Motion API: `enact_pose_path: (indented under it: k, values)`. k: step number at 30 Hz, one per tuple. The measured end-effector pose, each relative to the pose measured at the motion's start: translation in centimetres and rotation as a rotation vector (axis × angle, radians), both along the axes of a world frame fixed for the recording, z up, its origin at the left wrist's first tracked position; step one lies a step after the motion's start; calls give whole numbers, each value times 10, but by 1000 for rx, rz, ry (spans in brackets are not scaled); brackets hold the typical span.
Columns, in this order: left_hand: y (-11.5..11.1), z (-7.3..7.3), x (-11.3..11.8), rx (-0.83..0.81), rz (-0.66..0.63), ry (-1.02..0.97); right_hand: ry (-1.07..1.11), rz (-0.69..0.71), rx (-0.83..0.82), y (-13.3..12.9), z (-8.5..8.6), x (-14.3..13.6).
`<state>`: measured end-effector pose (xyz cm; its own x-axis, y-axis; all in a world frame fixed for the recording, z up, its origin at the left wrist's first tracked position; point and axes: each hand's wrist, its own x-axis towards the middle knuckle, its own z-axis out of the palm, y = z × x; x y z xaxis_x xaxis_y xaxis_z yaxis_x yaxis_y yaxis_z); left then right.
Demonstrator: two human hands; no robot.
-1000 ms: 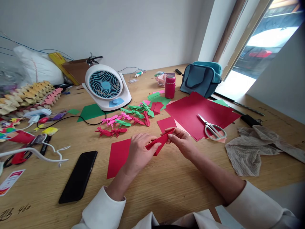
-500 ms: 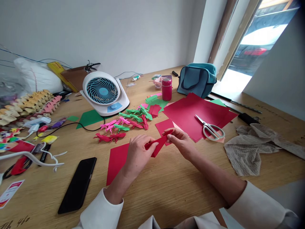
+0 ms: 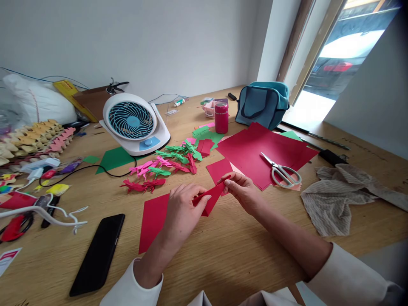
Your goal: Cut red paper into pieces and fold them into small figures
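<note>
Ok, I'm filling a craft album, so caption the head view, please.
Left hand and right hand hold folded red paper above a wooden table, near small paper figures, scissors and a fan.

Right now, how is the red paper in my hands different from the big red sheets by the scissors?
The folded paper is creased, but the big red sheets lie flat. The folded paper is smaller than the big red sheets. Your left hand and right hand hold the folded paper; the scissors rest on the big red sheets. Both are red.
</note>
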<state>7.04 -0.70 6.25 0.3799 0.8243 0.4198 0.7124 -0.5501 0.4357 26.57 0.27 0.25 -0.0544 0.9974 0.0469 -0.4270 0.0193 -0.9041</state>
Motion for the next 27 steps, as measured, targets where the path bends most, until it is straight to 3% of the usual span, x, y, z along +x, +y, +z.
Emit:
enact_pose_path:
  k: [27]
  values:
    - [1,-1,-3,11,20,23,38,-18,-11,-1,-3,-2]
